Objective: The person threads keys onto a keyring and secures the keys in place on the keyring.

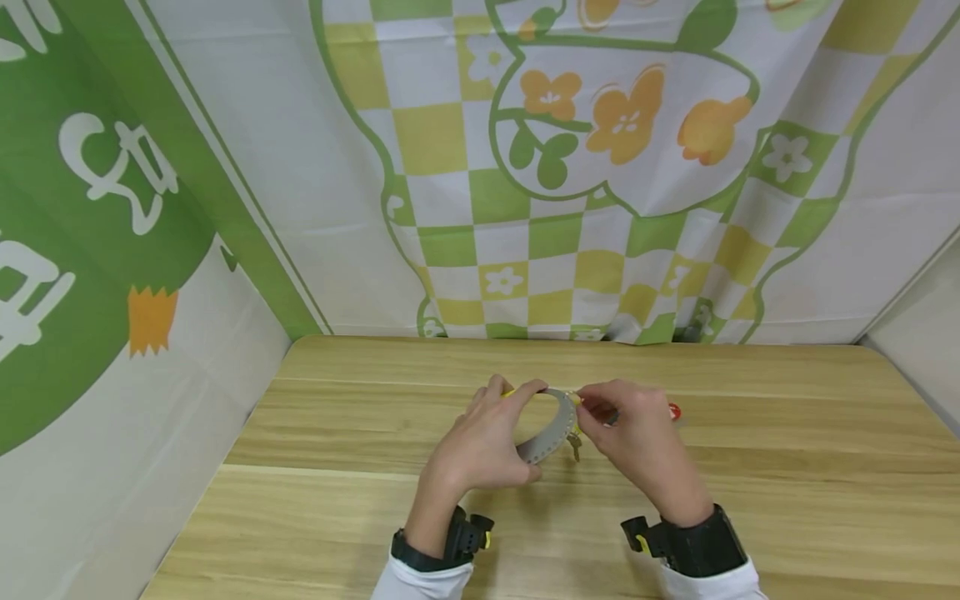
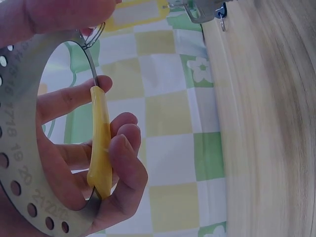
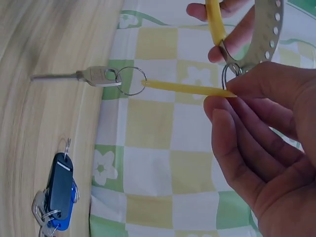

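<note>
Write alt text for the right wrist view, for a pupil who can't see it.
A right hand pinches one end of a yellow tag, with a key attached at the other end. Nearby, the left hand holds a yellow-handled metal ring. A dark tag and a blue tag lie on the wooden table.

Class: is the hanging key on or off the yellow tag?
On: the right wrist view shows a ring linking the key to the yellow tag.

Passage over tabletop (image 1: 555, 537) between wrist straps (image 1: 705, 543); metal ring (image 1: 553, 437) and hanging key (image 1: 575, 448) obstruct gap between left hand (image 1: 486, 437) and right hand (image 1: 643, 435)
</note>
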The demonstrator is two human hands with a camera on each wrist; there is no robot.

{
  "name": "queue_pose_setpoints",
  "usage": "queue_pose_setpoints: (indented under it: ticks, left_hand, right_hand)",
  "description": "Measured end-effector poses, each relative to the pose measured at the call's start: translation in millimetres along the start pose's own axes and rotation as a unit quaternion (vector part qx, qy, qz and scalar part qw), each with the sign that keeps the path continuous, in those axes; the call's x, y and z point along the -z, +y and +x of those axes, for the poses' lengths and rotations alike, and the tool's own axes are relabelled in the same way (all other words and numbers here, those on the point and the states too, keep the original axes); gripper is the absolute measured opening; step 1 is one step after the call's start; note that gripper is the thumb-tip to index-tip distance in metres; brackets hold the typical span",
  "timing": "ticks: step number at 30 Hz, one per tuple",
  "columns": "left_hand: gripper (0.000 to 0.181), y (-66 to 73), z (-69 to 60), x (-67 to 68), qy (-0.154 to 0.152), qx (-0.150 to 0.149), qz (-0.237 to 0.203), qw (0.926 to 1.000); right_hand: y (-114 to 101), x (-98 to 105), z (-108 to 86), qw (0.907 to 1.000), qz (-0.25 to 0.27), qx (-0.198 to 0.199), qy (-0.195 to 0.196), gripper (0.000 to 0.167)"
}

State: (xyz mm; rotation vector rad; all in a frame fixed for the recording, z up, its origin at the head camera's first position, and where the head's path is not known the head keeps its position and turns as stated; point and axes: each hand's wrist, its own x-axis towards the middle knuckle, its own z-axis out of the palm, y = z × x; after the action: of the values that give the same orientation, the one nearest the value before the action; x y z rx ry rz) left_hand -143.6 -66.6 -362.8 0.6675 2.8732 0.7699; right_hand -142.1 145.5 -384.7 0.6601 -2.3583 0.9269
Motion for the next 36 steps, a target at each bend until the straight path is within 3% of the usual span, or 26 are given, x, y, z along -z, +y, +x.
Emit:
queue_pose_setpoints:
  ticks: [11, 22, 31, 36]
  left_hand:
    - [0.096, 0.4, -0.2, -1.5, 0.012, 0.009, -0.001, 0.9999]
    - [0.095, 2.6, 0.5, -2.8, 0.012, 0.012, -0.001, 0.9999]
    - [0.095, 5.0, 1.0, -3.3, 0.011, 0.015, 0.001, 0.9998]
    - [0.096, 5.0, 0.9, -3.2, 0.012, 0.013, -0.001, 0.9998]
  right_hand:
    - [-2.5, -3.7, 0.8, 0.9993, -0.014, -0.033, -0.010, 0.016]
    - [-3.3, -3.4, 0.5, 0.9929, 0.045, -0.110, -0.004, 0.009]
    - [-3.2, -4.3, 0.6, 0.9934, 0.045, -0.105, -0.009, 0.011]
    - [-3.1, -5.3, 0.8, 0.9945, 0.048, -0.092, 0.013, 0.010]
